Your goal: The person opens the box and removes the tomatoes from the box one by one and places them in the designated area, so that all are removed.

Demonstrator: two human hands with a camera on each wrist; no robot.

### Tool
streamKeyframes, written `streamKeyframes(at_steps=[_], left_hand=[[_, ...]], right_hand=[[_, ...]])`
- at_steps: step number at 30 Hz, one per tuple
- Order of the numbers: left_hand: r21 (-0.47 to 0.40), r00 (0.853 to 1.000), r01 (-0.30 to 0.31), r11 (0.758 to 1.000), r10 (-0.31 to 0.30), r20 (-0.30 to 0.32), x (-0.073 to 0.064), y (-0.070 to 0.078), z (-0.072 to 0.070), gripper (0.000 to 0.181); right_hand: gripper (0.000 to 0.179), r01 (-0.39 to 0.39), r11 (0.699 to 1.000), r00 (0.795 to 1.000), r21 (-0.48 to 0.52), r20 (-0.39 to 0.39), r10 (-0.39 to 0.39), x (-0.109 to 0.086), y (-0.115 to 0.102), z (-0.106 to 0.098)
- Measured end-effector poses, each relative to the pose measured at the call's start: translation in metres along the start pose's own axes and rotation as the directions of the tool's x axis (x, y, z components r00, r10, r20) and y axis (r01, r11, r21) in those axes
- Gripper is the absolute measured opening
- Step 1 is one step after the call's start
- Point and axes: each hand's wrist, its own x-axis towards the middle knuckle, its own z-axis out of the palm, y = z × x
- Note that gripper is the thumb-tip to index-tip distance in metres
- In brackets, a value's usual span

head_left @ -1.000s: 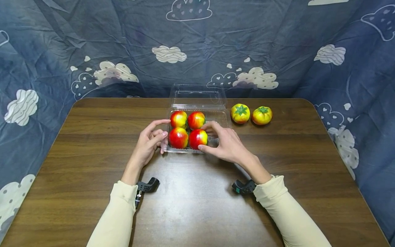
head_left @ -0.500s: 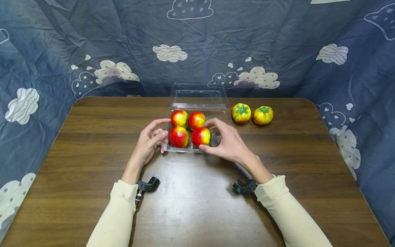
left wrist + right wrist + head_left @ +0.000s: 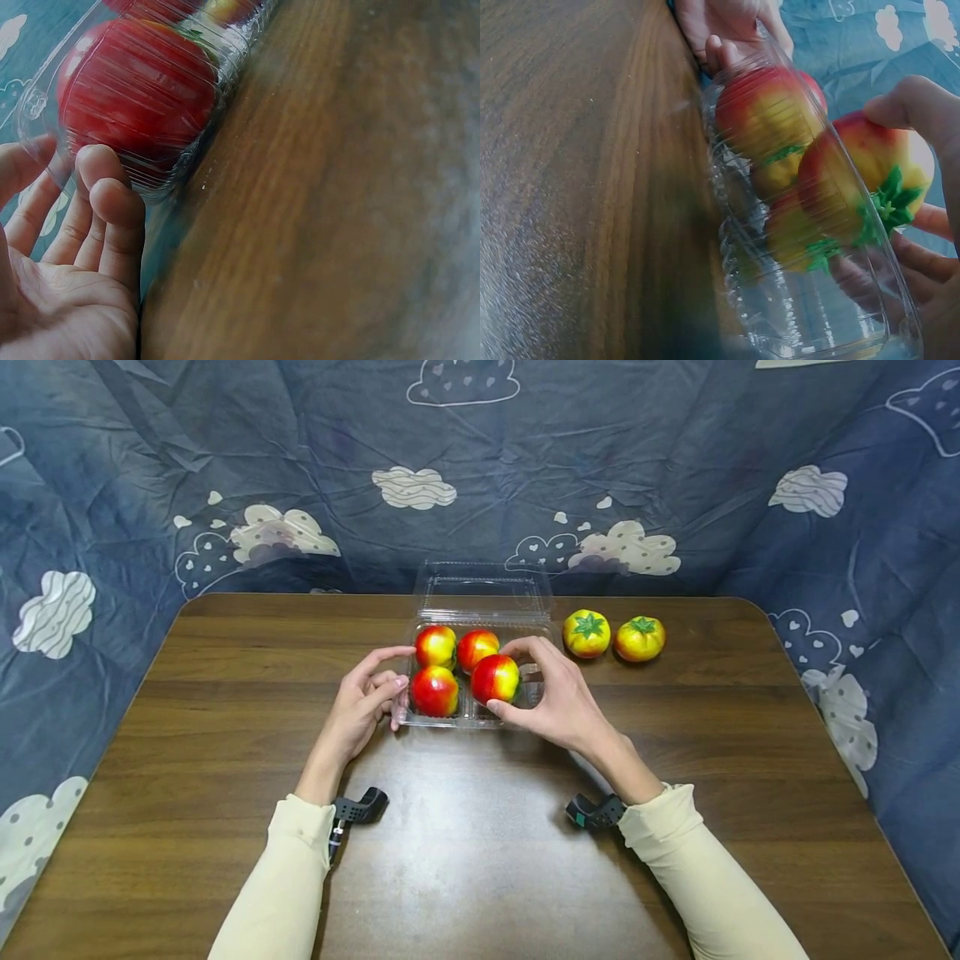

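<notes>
A clear plastic clamshell box (image 3: 525, 697) stands open at the table's far middle, its lid (image 3: 480, 587) leaning back. Three red-yellow tomatoes lie in it, among them the front-left one (image 3: 433, 691) (image 3: 139, 97). My right hand (image 3: 551, 697) grips a fourth tomato (image 3: 495, 678) (image 3: 870, 187) between thumb and fingers, lifted a little above the tray. My left hand (image 3: 367, 697) (image 3: 82, 225) holds the box's left front corner, thumb on the rim and fingers against its wall.
Two yellow-orange tomatoes (image 3: 586, 633) (image 3: 638, 638) with green stems sit on the wooden table (image 3: 225, 693) right of the box. A blue cloud-patterned cloth (image 3: 480, 468) hangs behind and around the table.
My right hand has closed on the front-right tomato and raised it up and slightly back out of its place. The left hand has stayed on the box.
</notes>
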Motion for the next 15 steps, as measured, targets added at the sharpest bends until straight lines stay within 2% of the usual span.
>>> streamKeyframes(at_steps=[6, 15], left_hand=[[-0.002, 1.0, 0.004, 1.0, -0.004, 0.003, 0.0003, 0.0003, 0.0004, 0.042], [-0.001, 1.0, 0.006, 1.0, -0.006, 0.003, 0.0009, 0.0007, 0.0003, 0.042]], right_hand=[[0.064, -0.021, 1.0, 0.995, 0.015, -0.098, 0.022, 0.0011, 0.0004, -0.0026], [0.063, 0.009, 1.0, 0.983, -0.002, -0.181, -0.009, 0.0031, 0.0017, -0.0081]])
